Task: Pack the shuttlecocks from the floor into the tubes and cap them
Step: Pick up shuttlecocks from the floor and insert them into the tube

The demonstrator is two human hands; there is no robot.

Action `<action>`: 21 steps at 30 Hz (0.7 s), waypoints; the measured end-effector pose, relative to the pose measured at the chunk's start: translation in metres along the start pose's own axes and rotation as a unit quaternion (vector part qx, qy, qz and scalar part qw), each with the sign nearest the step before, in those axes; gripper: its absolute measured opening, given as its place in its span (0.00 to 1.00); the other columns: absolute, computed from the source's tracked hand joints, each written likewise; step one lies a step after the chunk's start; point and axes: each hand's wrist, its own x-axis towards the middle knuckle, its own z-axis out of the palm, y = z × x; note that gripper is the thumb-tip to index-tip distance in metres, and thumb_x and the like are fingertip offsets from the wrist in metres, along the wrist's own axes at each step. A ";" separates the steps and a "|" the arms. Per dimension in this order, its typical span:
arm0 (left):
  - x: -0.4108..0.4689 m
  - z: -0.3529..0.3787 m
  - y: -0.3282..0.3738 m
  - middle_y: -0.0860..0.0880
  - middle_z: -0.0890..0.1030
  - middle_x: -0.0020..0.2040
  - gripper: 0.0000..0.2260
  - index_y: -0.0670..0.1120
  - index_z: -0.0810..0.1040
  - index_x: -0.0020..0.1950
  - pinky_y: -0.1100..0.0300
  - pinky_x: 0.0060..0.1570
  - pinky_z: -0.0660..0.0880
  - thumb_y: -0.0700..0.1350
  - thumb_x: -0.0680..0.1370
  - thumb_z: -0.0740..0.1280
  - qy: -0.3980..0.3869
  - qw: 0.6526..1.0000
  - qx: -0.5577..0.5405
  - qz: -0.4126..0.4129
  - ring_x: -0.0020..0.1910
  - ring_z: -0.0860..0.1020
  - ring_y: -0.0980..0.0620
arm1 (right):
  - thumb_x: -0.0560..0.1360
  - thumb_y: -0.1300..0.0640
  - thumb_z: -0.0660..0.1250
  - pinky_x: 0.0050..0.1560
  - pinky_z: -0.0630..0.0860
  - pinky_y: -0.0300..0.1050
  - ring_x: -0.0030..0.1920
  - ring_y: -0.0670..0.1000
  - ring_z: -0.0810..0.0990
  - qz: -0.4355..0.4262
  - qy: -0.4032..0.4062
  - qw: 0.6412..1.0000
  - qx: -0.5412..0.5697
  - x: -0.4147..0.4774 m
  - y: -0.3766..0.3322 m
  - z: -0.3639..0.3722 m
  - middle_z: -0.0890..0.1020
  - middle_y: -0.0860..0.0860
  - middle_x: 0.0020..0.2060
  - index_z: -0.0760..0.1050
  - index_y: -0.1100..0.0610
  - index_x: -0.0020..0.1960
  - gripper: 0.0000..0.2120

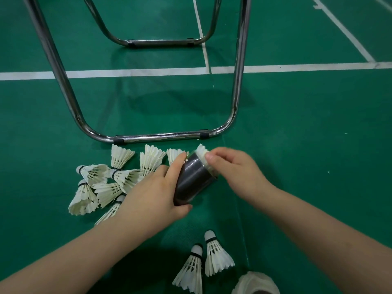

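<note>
My left hand (157, 192) grips a dark tube (192, 181), tilted with its mouth pointing away and to the right. At that mouth, my right hand (231, 166) pinches a white shuttlecock (202, 154) whose feathers stick out of the tube. Several white shuttlecocks (101, 183) lie in a loose heap on the green floor left of the tube. Two more shuttlecocks (216, 255) lie near me, below my hands.
A chrome tubular chair frame (161, 137) stands just beyond the heap, its front bar on the floor. White court lines (137, 72) cross the green floor (307, 145). A white rounded object (254, 283) sits at the bottom edge.
</note>
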 end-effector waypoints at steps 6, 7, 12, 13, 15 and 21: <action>-0.006 0.001 -0.001 0.52 0.70 0.60 0.47 0.56 0.32 0.72 0.62 0.52 0.72 0.63 0.69 0.66 -0.004 1.000 0.017 0.003 0.53 0.73 0.54 | 0.71 0.39 0.63 0.65 0.71 0.49 0.58 0.48 0.79 0.094 -0.215 0.972 -0.013 0.002 -0.011 -0.004 0.83 0.50 0.53 0.80 0.49 0.50 0.17; -0.007 0.001 -0.001 0.52 0.70 0.61 0.47 0.56 0.33 0.72 0.63 0.51 0.72 0.63 0.70 0.66 -0.004 1.000 0.019 0.005 0.53 0.73 0.54 | 0.72 0.44 0.65 0.65 0.71 0.46 0.58 0.48 0.79 0.096 -0.245 0.965 -0.021 0.003 -0.014 -0.008 0.83 0.49 0.53 0.80 0.50 0.51 0.13; -0.009 0.003 0.005 0.52 0.69 0.61 0.47 0.55 0.33 0.73 0.63 0.49 0.70 0.63 0.70 0.65 -0.008 1.000 0.021 0.001 0.53 0.73 0.53 | 0.75 0.58 0.66 0.54 0.70 0.27 0.47 0.36 0.79 0.124 -0.375 0.917 -0.065 0.009 -0.024 -0.011 0.81 0.41 0.45 0.77 0.47 0.49 0.07; -0.010 0.004 0.006 0.52 0.69 0.61 0.46 0.56 0.33 0.72 0.63 0.50 0.71 0.63 0.70 0.65 -0.012 1.000 0.019 0.000 0.53 0.73 0.53 | 0.75 0.59 0.66 0.51 0.70 0.25 0.45 0.35 0.78 0.131 -0.396 0.906 -0.073 0.009 -0.026 -0.008 0.81 0.40 0.44 0.77 0.47 0.48 0.07; -0.011 0.007 0.006 0.52 0.69 0.61 0.46 0.56 0.33 0.72 0.62 0.50 0.71 0.63 0.70 0.65 -0.019 1.000 0.008 -0.003 0.55 0.73 0.53 | 0.75 0.58 0.66 0.51 0.71 0.26 0.45 0.36 0.78 0.130 -0.414 0.898 -0.079 0.010 -0.026 -0.001 0.81 0.40 0.44 0.76 0.46 0.47 0.06; -0.008 0.007 0.001 0.51 0.71 0.60 0.46 0.58 0.38 0.73 0.55 0.50 0.76 0.63 0.68 0.67 0.019 0.999 -0.023 -0.016 0.52 0.75 0.51 | 0.77 0.47 0.61 0.52 0.74 0.46 0.35 0.48 0.79 0.104 -0.044 0.993 0.032 0.031 -0.014 0.002 0.82 0.50 0.31 0.78 0.54 0.31 0.19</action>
